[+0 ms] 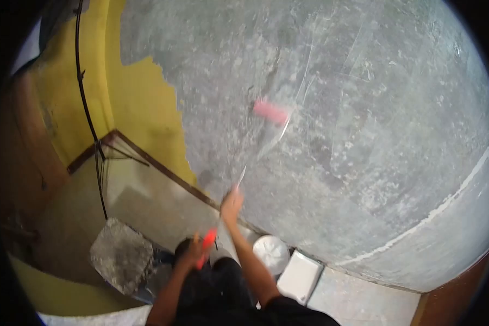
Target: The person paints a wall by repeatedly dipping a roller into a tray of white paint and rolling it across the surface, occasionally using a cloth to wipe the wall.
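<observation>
View from a head camera, looking down and forward along a person's two bare arms toward a wall. Nearest, at the bottom edge, are dark sleeves and dark clothing.

The left hand [193, 251] is low and close to the body, its fingers clamped on the orange grip [207, 245] at the near end of a roller pole. The right hand [231, 205] is higher and farther forward, fingers closed round the thin metal pole [240, 176] just above the grip. The pole runs up and to the right, blurred, to a pink roller [271, 112] that lies against the wall or just off it; which one cannot be told.

On the floor [157, 204] beside the person's legs, to the left, lies a grey, paint-crusted board [120, 253]. To the right, near the foot of the wall, stand a round white bucket [271, 253] and, just beside it, a white rectangular tray [300, 276].

Farther off, the wall [364, 136] fills most of the view. It is coated in patchy grey, with a ragged edge on the left where yellow paint [141, 103] shows. A dark skirting strip [163, 169] runs along its base. In the far left corner a black cable [87, 103] hangs down the yellow surface to the floor. A brown wooden surface [27, 141] stands at the far left edge.
</observation>
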The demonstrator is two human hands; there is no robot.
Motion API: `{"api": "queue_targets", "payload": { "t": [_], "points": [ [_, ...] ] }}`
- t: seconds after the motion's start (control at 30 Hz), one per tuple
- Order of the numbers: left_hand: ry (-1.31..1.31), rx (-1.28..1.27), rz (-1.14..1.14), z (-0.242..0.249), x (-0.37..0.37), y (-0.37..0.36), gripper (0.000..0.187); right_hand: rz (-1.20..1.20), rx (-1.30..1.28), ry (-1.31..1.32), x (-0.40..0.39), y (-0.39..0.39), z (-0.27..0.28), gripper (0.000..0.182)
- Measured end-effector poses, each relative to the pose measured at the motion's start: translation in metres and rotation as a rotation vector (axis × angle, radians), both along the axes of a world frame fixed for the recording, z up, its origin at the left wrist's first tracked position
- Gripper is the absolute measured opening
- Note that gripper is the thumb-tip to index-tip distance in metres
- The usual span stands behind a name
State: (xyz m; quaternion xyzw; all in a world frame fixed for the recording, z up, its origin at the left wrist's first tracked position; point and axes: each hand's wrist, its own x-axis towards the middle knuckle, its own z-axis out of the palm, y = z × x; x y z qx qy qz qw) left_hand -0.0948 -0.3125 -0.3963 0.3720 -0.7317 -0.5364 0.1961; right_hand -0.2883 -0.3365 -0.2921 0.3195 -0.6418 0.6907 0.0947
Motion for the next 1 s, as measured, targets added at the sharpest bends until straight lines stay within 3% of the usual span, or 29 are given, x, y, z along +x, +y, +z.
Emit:
{"api": "queue_targets", "payload": {
  "t": [0.03,0.07,0.17,0.2,0.3,0.33,0.37,0.4,0.47,0.5,0.53,0.57,0.6,0.63,0.67,0.7,0.73,0.83,0.9,0.93,0.97,1.0],
  "points": [
    [0.047,-0.005,-0.159,-0.016,0.028,0.016,0.039,-0.004,0.023,-0.124,0.023,0.015,-0.047,0.046],
    [0.101,0.000,-0.317,-0.030,0.055,0.032,0.041,0.121,0.000,-0.450,0.045,0.030,-0.050,0.046],
    [0.019,-0.005,-0.251,0.011,0.043,0.027,0.042,0.097,0.002,-0.327,0.036,0.017,-0.024,0.046],
    [0.123,-0.095,-0.256,0.051,0.028,0.016,0.038,0.116,-0.067,-0.241,0.019,0.001,-0.003,0.045],
    [0.369,-0.275,-0.267,0.132,-0.053,-0.039,0.030,0.117,-0.217,0.060,-0.039,-0.033,0.165,0.044],
    [0.437,-0.264,-0.243,0.192,-0.073,-0.038,0.032,0.009,-0.222,0.228,-0.056,-0.035,0.226,0.047],
    [0.462,-0.241,-0.254,0.243,-0.088,-0.034,0.033,0.005,-0.272,0.242,-0.065,-0.034,0.274,0.050],
    [0.488,-0.220,-0.266,0.269,-0.098,-0.030,0.034,0.071,-0.265,0.166,-0.065,-0.019,0.280,0.050],
    [0.446,-0.164,-0.299,0.245,-0.089,0.000,0.036,0.218,-0.265,0.033,-0.063,0.002,0.286,0.050],
    [0.420,-0.135,-0.313,0.219,-0.075,0.024,0.037,0.211,-0.168,0.069,-0.059,0.020,0.245,0.048],
    [0.300,-0.451,-0.266,0.155,-0.059,0.042,0.039,0.142,-0.074,-0.017,-0.050,0.033,0.179,0.047],
    [0.262,-0.010,-0.348,0.121,-0.028,0.066,0.040,0.119,0.014,-0.123,-0.023,0.055,0.127,0.046],
    [0.244,0.092,-0.356,0.080,0.003,0.084,0.039,0.107,0.066,-0.152,-0.010,0.070,0.042,0.045],
    [0.158,-0.028,-0.214,0.077,0.029,0.103,0.038,0.011,0.147,-0.184,0.023,0.092,0.000,0.045],
    [0.014,0.041,-0.302,0.036,0.060,0.113,0.038,0.034,0.170,-0.447,0.044,0.102,-0.062,0.047],
    [-0.135,0.128,-0.381,0.004,0.082,0.116,0.038,0.014,0.177,-0.462,0.055,0.106,-0.089,0.048],
    [-0.119,0.145,-0.366,-0.005,0.080,0.111,0.038,-0.006,0.175,-0.483,0.064,0.105,-0.102,0.049],
    [0.004,0.163,-0.332,-0.009,0.070,0.097,0.039,-0.008,0.234,-0.268,0.047,0.079,-0.054,0.051],
    [0.054,0.155,-0.283,0.049,0.026,0.054,0.036,0.012,0.125,-0.110,0.022,0.040,0.032,0.052],
    [0.154,0.051,-0.274,0.078,0.001,0.029,0.034,0.012,0.076,-0.024,0.004,0.018,0.077,0.051],
    [0.318,-0.227,-0.297,0.108,-0.023,-0.001,0.034,0.020,-0.036,0.014,-0.010,-0.004,0.121,0.051],
    [0.303,-0.151,-0.275,0.129,-0.042,-0.024,0.032,0.024,-0.126,0.056,-0.023,-0.022,0.156,0.051]
  ]
}}
